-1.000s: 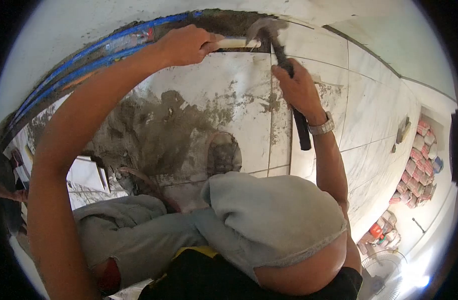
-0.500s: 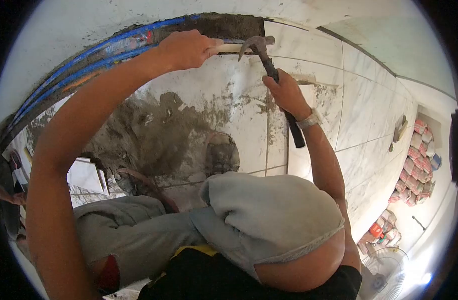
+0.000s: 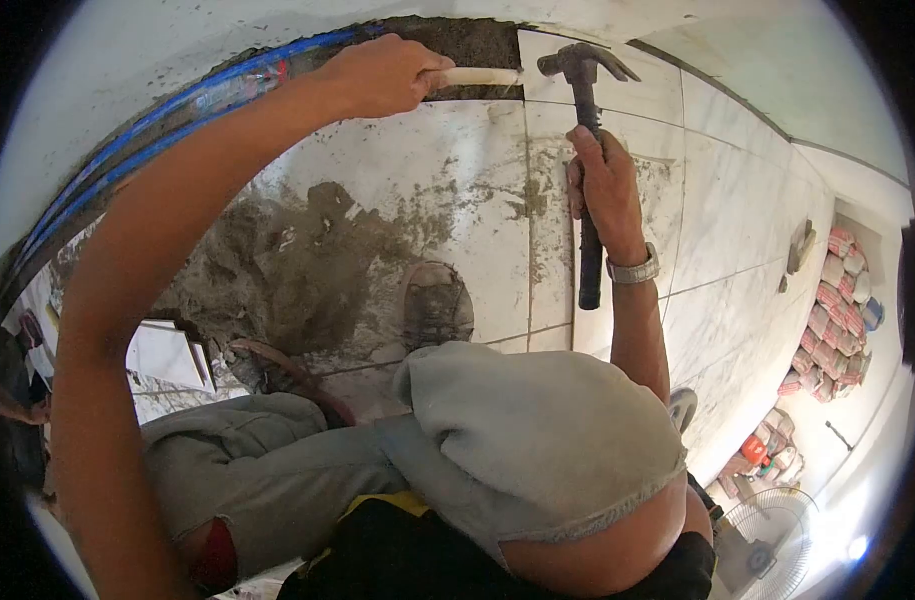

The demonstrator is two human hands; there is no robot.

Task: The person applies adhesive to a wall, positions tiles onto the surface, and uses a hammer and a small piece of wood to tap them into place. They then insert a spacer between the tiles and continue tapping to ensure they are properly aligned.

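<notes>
A claw hammer (image 3: pixel 583 95) stands almost upright in my right hand (image 3: pixel 609 185), gripped around its dark handle. Its head is up by the wall-side tiles, with the claw pointing right. My left hand (image 3: pixel 387 75) is closed on the near end of a pale stick (image 3: pixel 482 76), perhaps wood. The stick runs level to the right over a dark mortar gap (image 3: pixel 477 42), its far tip close to the edge of a white marbled tile (image 3: pixel 557 80). Between hammer face and stick tip a small space shows.
Blue pipes (image 3: pixel 127 160) run along the wall channel at left. Wet mortar (image 3: pixel 267 265) smears the tiles around my shoe (image 3: pixel 437 305). Loose white tiles (image 3: pixel 167 355) lie at left, with part of another person at the edge. Stacked bags (image 3: pixel 832 320) and a fan (image 3: pixel 767 540) stand right.
The hammer has moved right, off the stick's end, and its head has turned so the claw now points right. My left hand with the stick has shifted slightly up.
</notes>
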